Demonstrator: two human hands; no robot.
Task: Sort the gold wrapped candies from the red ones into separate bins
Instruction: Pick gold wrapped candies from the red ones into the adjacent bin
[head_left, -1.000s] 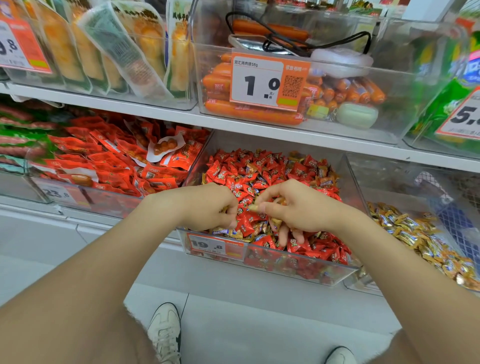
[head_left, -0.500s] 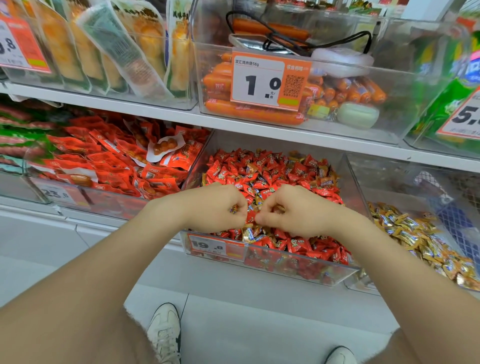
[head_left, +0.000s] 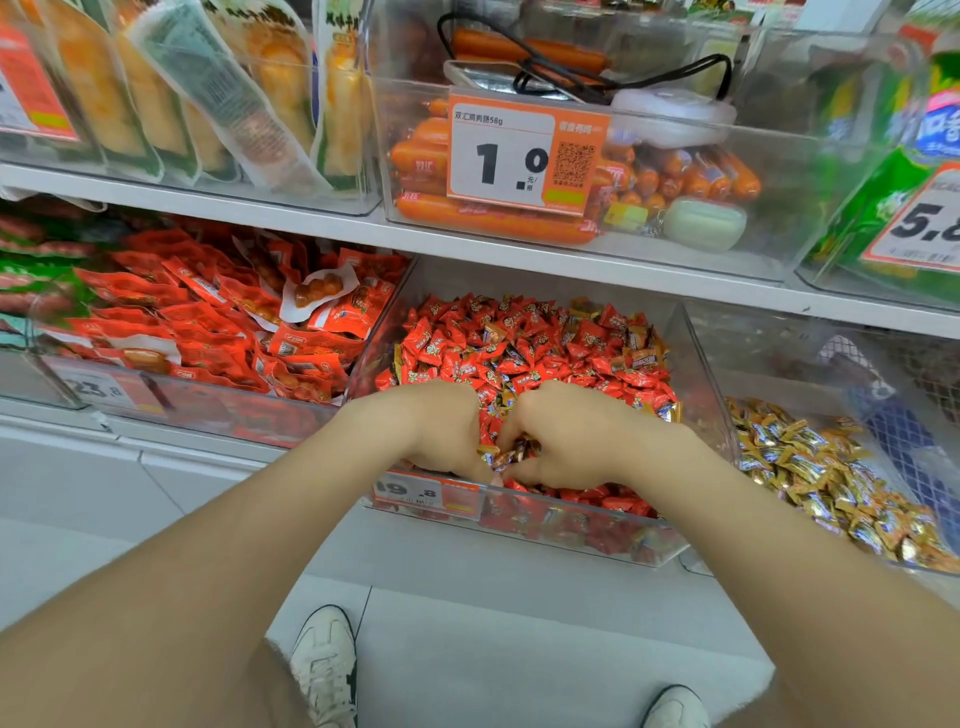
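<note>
as seen from above, found left hand (head_left: 436, 431) and right hand (head_left: 571, 436) set close together, backs up, over the front edge of the middle bin (head_left: 545, 530) on the lower shelf. noted fingers of both hands curled inward and pinching a small cluster of gold wrapped candies (head_left: 506, 457) between them, with fingertips mostly hidden under the knuckles. recorded that cluster just above the heap, near the bin's front wall and just behind the price tag (head_left: 415, 491) fixed at its front left corner. observed the middle bin heaped with red candies (head_left: 519, 353), with scattered gold wrappers mixed in toward the back and the right side. logged the right bin (head_left: 696, 364), clear walled and standing just beside the middle bin's right wall, holding a gold heap (head_left: 831, 478) spread along its floor toward the front edge. could not tell whether any red pieces lie among that heap.

to the left of the middle bin, noted a further clear bin filled with red packets (head_left: 208, 322). on the upper shelf (head_left: 311, 228), directly above the middle bin, recorded a clear bin of orange sausages (head_left: 493, 221) carrying a tag marked 1.0 (head_left: 501, 156). below the lower shelf's front edge, seen white shoes (head_left: 324, 670) on a pale floor (head_left: 519, 649).
</note>
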